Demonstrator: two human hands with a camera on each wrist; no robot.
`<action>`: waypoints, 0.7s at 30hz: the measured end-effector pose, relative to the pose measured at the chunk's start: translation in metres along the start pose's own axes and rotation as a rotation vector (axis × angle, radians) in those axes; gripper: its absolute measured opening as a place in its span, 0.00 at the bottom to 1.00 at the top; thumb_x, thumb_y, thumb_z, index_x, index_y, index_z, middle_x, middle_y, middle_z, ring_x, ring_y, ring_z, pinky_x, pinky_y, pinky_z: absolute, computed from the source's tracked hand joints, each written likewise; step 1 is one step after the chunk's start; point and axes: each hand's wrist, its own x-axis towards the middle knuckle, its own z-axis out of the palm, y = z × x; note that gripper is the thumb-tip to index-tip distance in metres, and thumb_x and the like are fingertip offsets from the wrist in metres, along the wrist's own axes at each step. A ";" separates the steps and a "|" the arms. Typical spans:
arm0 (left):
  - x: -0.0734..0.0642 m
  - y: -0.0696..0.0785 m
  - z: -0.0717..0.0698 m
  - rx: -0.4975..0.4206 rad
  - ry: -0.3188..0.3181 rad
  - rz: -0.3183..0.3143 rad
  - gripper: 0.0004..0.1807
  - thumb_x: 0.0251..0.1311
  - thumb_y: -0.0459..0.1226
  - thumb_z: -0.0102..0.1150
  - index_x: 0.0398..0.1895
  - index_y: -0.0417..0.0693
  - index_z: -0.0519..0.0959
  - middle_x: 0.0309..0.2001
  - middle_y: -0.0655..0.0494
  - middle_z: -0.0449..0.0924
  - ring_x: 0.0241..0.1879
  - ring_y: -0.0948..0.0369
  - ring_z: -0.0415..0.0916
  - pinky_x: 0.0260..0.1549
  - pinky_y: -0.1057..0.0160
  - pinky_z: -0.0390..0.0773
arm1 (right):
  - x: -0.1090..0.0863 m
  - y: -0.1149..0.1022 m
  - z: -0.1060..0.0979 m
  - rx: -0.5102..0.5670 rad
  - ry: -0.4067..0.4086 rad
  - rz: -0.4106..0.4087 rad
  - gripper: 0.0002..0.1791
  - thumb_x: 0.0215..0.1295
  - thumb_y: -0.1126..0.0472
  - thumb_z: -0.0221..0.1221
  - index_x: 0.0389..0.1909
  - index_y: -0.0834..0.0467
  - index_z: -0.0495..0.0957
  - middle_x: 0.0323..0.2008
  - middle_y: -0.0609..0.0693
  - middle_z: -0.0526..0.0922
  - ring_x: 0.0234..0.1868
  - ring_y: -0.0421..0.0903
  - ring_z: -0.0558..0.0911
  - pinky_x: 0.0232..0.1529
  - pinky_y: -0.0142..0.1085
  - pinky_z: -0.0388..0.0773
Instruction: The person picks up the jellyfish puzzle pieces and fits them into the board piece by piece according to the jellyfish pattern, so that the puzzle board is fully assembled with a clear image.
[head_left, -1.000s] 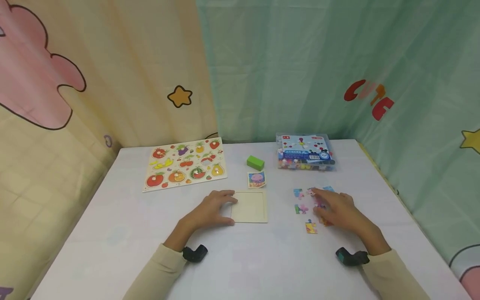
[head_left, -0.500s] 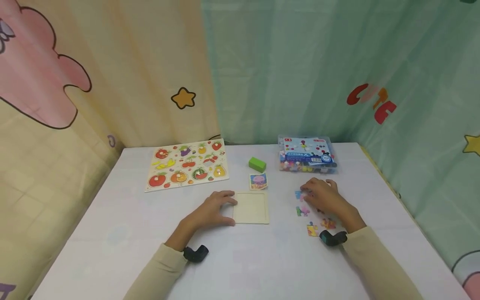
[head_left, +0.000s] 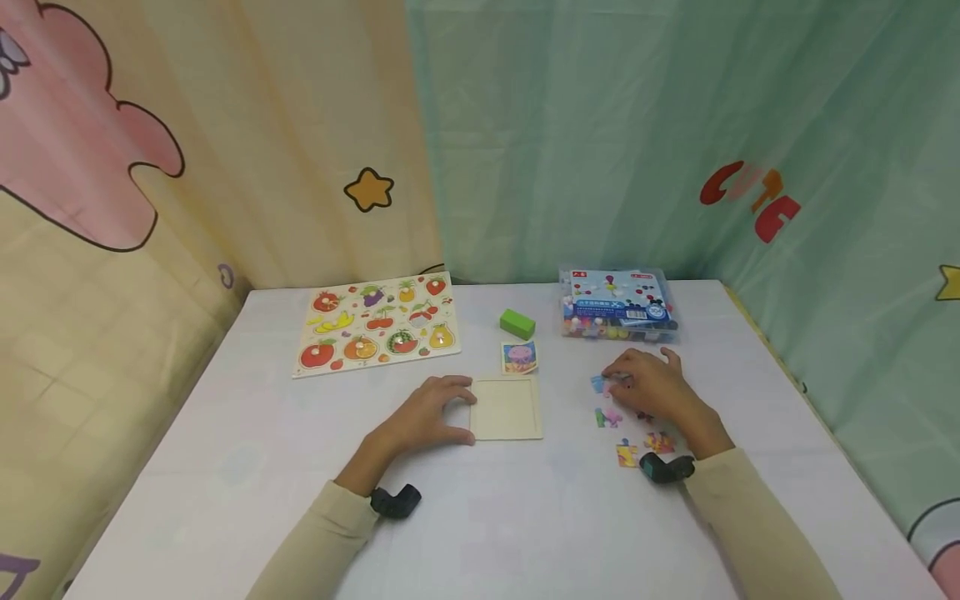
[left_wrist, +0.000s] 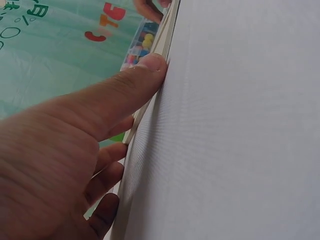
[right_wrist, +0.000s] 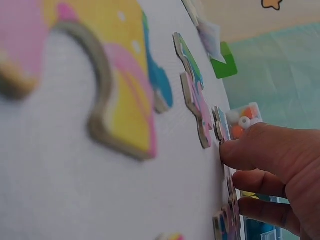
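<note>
My left hand point(head_left: 431, 415) rests at the left side of a shallow, pale wooden puzzle tray point(head_left: 507, 410). Its thumb point(left_wrist: 150, 64) touches the tray's edge, and the fingers spread along the side. To the tray's right, my right hand point(head_left: 654, 385) bends over loose jigsaw pieces. Its thumb and index finger pinch a blue and pink puzzle piece point(head_left: 597, 384) at the back left of the group; the index fingertip is hidden in the right wrist view. A green and pink piece point(head_left: 609, 417), a yellow piece point(head_left: 627, 453) and an orange-red piece point(head_left: 660, 442) lie nearer me.
Behind the tray lie a small picture card point(head_left: 520, 357) and a green block point(head_left: 517, 323). A fruit puzzle board point(head_left: 378, 325) stands back left. A clear box of coloured beads point(head_left: 618, 305) sits back right, near the curtain point(head_left: 540, 150).
My right hand has moved left from the right-hand pieces to the back left one, uncovering the orange-red piece. My left hand stays at the tray.
</note>
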 end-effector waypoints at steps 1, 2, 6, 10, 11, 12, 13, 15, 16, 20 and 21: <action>0.000 0.000 0.000 0.004 0.001 -0.001 0.31 0.48 0.55 0.78 0.55 0.56 0.82 0.70 0.56 0.69 0.68 0.53 0.63 0.65 0.50 0.64 | 0.001 0.000 0.000 0.005 0.003 -0.003 0.13 0.63 0.60 0.68 0.48 0.53 0.87 0.45 0.49 0.83 0.53 0.55 0.80 0.62 0.75 0.41; 0.001 0.000 0.000 0.007 0.002 0.000 0.31 0.48 0.55 0.78 0.55 0.56 0.82 0.70 0.56 0.69 0.68 0.52 0.64 0.66 0.50 0.64 | 0.002 -0.001 0.000 0.009 0.008 -0.011 0.13 0.63 0.60 0.68 0.48 0.53 0.87 0.45 0.48 0.83 0.53 0.54 0.80 0.62 0.74 0.42; 0.001 0.001 0.000 0.012 0.007 0.001 0.31 0.48 0.55 0.78 0.55 0.55 0.82 0.71 0.55 0.69 0.68 0.52 0.64 0.65 0.50 0.64 | 0.010 -0.017 0.003 0.034 0.046 -0.100 0.13 0.64 0.58 0.68 0.48 0.55 0.86 0.45 0.48 0.84 0.51 0.52 0.81 0.64 0.63 0.61; 0.001 0.002 0.000 0.008 0.008 -0.004 0.31 0.48 0.54 0.78 0.55 0.55 0.82 0.71 0.56 0.69 0.68 0.53 0.64 0.65 0.50 0.65 | 0.024 -0.049 0.008 0.095 0.004 -0.164 0.14 0.66 0.56 0.67 0.49 0.56 0.85 0.45 0.46 0.82 0.49 0.48 0.82 0.51 0.49 0.79; 0.001 0.002 0.000 0.005 0.009 -0.006 0.31 0.48 0.54 0.78 0.55 0.55 0.82 0.71 0.56 0.69 0.68 0.53 0.64 0.65 0.50 0.65 | 0.029 -0.056 0.011 0.117 -0.015 -0.171 0.14 0.66 0.55 0.67 0.50 0.56 0.85 0.45 0.46 0.82 0.49 0.48 0.81 0.52 0.48 0.78; 0.001 0.002 0.000 0.002 0.008 -0.006 0.31 0.48 0.54 0.78 0.55 0.55 0.82 0.71 0.56 0.69 0.68 0.53 0.64 0.65 0.50 0.65 | 0.033 -0.064 0.013 0.137 -0.031 -0.175 0.14 0.66 0.55 0.66 0.50 0.56 0.85 0.45 0.46 0.82 0.49 0.47 0.81 0.52 0.47 0.78; 0.001 0.002 0.000 0.000 0.008 -0.006 0.31 0.48 0.54 0.78 0.55 0.55 0.81 0.71 0.57 0.69 0.68 0.53 0.64 0.65 0.50 0.65 | 0.038 -0.071 0.015 0.158 -0.038 -0.186 0.14 0.66 0.55 0.67 0.50 0.57 0.84 0.45 0.46 0.81 0.49 0.47 0.81 0.52 0.47 0.78; 0.001 0.002 0.000 -0.011 0.008 -0.001 0.31 0.48 0.54 0.78 0.55 0.55 0.81 0.71 0.56 0.69 0.68 0.52 0.64 0.65 0.50 0.65 | 0.047 -0.086 0.020 0.187 -0.046 -0.200 0.14 0.65 0.55 0.67 0.49 0.57 0.83 0.45 0.48 0.81 0.48 0.47 0.81 0.51 0.46 0.79; 0.001 0.002 0.000 -0.019 0.009 0.001 0.31 0.48 0.54 0.78 0.55 0.55 0.81 0.71 0.56 0.69 0.68 0.52 0.64 0.65 0.50 0.64 | 0.051 -0.092 0.023 0.185 -0.044 -0.211 0.14 0.64 0.55 0.68 0.48 0.57 0.83 0.45 0.48 0.81 0.48 0.48 0.81 0.51 0.46 0.79; 0.000 0.000 -0.001 -0.037 0.010 0.010 0.31 0.49 0.54 0.78 0.55 0.55 0.81 0.71 0.56 0.69 0.68 0.52 0.64 0.65 0.49 0.64 | 0.067 -0.115 0.036 0.098 -0.043 -0.228 0.13 0.63 0.52 0.67 0.45 0.54 0.84 0.45 0.47 0.82 0.46 0.47 0.81 0.48 0.46 0.78; 0.000 0.000 -0.001 -0.036 0.009 0.013 0.31 0.49 0.55 0.78 0.55 0.55 0.81 0.71 0.56 0.69 0.68 0.52 0.64 0.65 0.49 0.64 | 0.070 -0.119 0.040 0.066 -0.042 -0.232 0.13 0.63 0.51 0.67 0.44 0.52 0.85 0.44 0.46 0.82 0.45 0.47 0.80 0.47 0.47 0.77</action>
